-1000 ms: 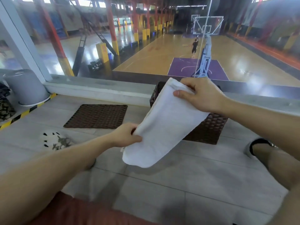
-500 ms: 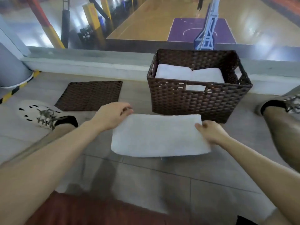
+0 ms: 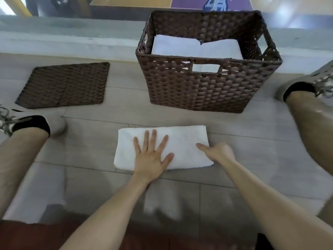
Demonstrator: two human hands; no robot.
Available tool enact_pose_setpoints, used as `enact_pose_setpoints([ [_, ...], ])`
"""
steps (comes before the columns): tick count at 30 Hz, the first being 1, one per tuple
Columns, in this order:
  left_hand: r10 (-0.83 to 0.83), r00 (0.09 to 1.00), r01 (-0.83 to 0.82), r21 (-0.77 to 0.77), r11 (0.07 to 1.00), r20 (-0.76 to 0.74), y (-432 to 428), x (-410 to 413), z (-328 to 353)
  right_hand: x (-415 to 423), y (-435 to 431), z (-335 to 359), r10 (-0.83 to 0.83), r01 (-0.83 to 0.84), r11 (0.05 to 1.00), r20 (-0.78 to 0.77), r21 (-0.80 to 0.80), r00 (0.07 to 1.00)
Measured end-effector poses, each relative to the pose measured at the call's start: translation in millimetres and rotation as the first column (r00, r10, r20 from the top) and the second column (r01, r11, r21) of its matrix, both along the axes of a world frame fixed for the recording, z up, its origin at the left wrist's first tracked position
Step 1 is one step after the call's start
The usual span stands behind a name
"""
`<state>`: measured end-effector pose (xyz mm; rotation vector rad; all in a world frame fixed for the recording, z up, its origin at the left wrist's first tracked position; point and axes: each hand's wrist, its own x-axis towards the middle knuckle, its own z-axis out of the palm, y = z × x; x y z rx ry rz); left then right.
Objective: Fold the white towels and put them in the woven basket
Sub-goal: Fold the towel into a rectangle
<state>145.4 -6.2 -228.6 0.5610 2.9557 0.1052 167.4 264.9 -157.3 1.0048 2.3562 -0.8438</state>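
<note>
White towel [image 3: 182,135] now flat on floor [image 3: 86,152], folded narrower vs 0.5 s ago: left hand [image 3: 151,156] presses it, fingers straight; right hand [image 3: 219,152] at its R edge, thumb on top, pinch unclear; woven basket [image 3: 207,91] just beyond hands, approx. 1 more fold before drop-in.

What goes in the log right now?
left hand: flat on towel | right hand: holds towel edge | basket: folded towels inside

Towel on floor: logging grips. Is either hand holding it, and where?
The left hand presses the towel flat, mid-cloth. The right hand rests its thumb on the right end; fingers hidden, grip unclear.
</note>
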Motion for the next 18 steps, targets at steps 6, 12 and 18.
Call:
enact_pose_setpoints([
  [6, 0.004, 1.0, -0.004, 0.029, 1.0, 0.001, 9, 0, 0, -6, 5, -1, -0.039, 0.042, 0.998, 0.088, -0.041, 0.995],
  [12, 0.016, 1.0, -0.015, 0.178, 0.984, -0.004, 0, -18, 13, -8, 4, -2, 0.153, -0.133, 0.97, -0.086, 0.204, 0.985],
  [18, -0.021, 0.986, -0.01, 0.188, 0.982, 0.164, -66, -104, 47, -79, 7, 13, 0.712, -0.672, 0.689, -0.079, 0.27, 0.698],
])
